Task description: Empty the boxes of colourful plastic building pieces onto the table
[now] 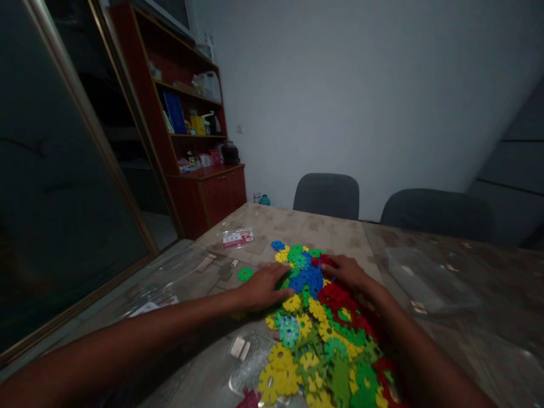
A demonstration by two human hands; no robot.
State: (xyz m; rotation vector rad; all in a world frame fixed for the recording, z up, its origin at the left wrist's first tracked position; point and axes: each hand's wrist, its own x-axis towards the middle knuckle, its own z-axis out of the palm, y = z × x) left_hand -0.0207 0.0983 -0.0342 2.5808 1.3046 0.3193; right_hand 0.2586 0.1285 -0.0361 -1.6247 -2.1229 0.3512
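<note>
A heap of notched plastic building discs in yellow, green, blue and red [317, 326] spreads over the table in front of me. At its left edge rests my left hand [266, 285], thumb and fingers apart, beside a cluster of blue discs [306, 281]. My right hand [347, 272] reaches in from the other side, its fingers stretched over the red discs [323, 260] next to the blue cluster. I see no disc clearly gripped in either hand; some fingertips are hidden among the pieces. One green disc [245, 274] lies apart, left of the heap.
A clear plastic pack with a pink-and-white label [238, 238] lies farther back on the table [272, 221]. Clear plastic trays flank the heap, one at right [429, 280]. Two grey chairs [326, 195] stand at the far side. A wooden shelf cabinet [223, 195] is at back left.
</note>
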